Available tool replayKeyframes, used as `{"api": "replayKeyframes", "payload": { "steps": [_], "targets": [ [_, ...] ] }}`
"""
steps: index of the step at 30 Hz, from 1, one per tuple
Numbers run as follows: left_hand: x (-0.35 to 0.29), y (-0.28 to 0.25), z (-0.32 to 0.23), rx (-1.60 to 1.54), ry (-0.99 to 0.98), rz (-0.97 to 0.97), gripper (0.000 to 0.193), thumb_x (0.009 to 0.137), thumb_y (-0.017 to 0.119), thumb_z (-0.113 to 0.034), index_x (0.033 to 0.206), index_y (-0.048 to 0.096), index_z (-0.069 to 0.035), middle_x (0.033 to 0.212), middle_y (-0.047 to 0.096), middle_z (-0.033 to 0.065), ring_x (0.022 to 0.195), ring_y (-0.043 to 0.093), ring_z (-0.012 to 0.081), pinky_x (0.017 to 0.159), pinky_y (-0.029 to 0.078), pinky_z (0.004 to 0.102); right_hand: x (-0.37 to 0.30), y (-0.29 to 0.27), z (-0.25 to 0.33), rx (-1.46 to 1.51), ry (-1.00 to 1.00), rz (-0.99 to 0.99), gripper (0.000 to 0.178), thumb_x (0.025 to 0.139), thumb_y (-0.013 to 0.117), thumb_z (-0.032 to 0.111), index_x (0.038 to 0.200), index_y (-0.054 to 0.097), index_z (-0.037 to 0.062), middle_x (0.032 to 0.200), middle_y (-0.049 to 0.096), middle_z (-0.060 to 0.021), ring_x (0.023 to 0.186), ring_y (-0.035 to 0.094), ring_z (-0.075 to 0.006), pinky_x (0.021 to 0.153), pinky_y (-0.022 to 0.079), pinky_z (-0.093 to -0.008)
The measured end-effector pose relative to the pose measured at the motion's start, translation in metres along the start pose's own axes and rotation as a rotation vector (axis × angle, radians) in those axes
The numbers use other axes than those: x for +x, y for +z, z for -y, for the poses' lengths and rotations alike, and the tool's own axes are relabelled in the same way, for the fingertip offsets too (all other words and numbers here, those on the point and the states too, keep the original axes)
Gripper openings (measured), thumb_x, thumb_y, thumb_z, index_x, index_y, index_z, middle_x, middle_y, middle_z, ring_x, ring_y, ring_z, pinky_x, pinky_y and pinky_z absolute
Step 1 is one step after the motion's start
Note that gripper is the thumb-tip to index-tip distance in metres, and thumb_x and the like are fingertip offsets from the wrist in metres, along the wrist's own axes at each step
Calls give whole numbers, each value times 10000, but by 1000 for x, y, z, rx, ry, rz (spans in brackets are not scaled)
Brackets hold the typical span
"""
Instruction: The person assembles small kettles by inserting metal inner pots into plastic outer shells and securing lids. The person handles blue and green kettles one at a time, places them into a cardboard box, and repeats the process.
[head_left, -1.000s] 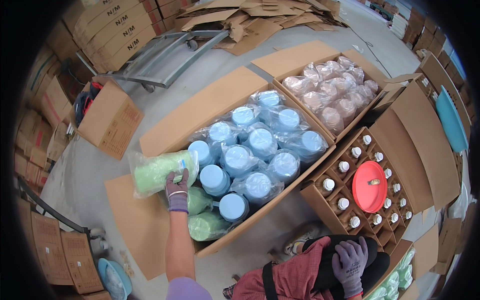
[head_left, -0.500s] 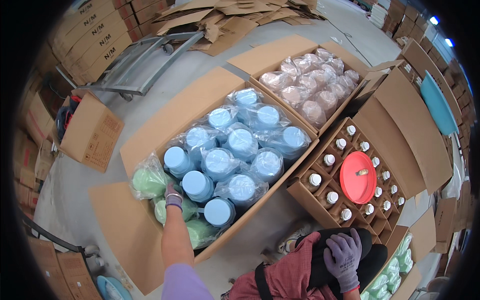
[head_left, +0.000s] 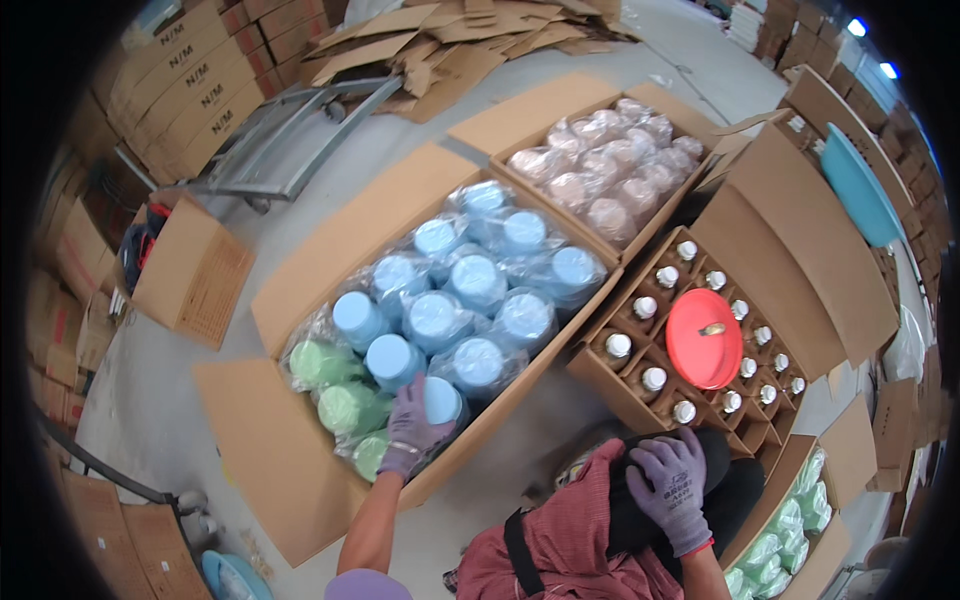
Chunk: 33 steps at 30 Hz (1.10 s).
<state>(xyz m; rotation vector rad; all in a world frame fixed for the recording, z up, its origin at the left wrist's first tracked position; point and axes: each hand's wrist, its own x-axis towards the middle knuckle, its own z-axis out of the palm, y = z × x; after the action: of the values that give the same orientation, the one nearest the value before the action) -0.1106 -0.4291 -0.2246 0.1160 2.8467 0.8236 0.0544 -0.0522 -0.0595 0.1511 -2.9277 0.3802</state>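
Head view, nearest blue cup [head_left: 443,400] just right of left grip [head_left: 414,428], cannot tell whether grasped or released

I'm seeing flattened cardboard [head_left: 470,45] lying toward the far edge of the floor [head_left: 150,400], a cart [head_left: 338,143] standing beside it, an open carton [head_left: 205,280] sitting toward the left edge, and a blue tub [head_left: 212,572] resting by the near left corner.

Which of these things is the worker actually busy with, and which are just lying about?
Seemingly in use:
Blue containers
Green containers
Open carton holding both, with the left hand over it

Seemingly just lying about:
Red dish on the divided bottle box
Turquoise basin
Metal cart
Flattened cardboard
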Motion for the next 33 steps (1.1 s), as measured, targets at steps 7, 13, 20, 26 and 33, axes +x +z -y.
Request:
{"api": "replayKeyframes", "payload": {
  "steps": [7,13,20,26,33],
  "targets": [
    [-72,-61,-151,-820,411,94,1130,734,875,-347,1572,205,9,1560,341,200,1442,363,321,1163,349,423,26,-1,67,1199,294,178,689,832,799,294,1425,544,52,1625,213,-217,1485,295,-332,1152,358,-421],
    [-3,35,-45,261,-174,-176,896,762,829,-301,1487,367,-46,1412,505,226,1309,488,360,1085,400,439,-22,-43,-14,978,559,-407,147,909,668,71,1012,711,-26,1054,623,-65,1023,602,-140,871,474,-268],
    [1,25,36,126,71,-379,961,578,916,-302,1380,511,39,1283,592,251,1206,537,428,1068,417,501,-56,-51,-152,682,773,-638,232,952,627,159,1052,693,-40,1137,656,-117,989,650,-249,873,501,-351],
    [-59,-121,-188,-197,346,-464,824,766,789,-183,1482,434,20,1404,535,210,1303,499,390,1113,390,488,-23,16,-285,98,740,-46,355,932,592,409,1081,702,106,1231,639,-122,1105,610,-360,968,458,-543],
    [-128,-49,-288,-1003,455,-85,796,921,691,-317,1551,312,-12,1478,443,202,1343,476,333,1101,416,444,-38,-102,-136,1656,636,-348,626,1053,453,469,1516,428,48,1416,538,-95,1326,481,-220,1101,392,-374]
  ]
}}
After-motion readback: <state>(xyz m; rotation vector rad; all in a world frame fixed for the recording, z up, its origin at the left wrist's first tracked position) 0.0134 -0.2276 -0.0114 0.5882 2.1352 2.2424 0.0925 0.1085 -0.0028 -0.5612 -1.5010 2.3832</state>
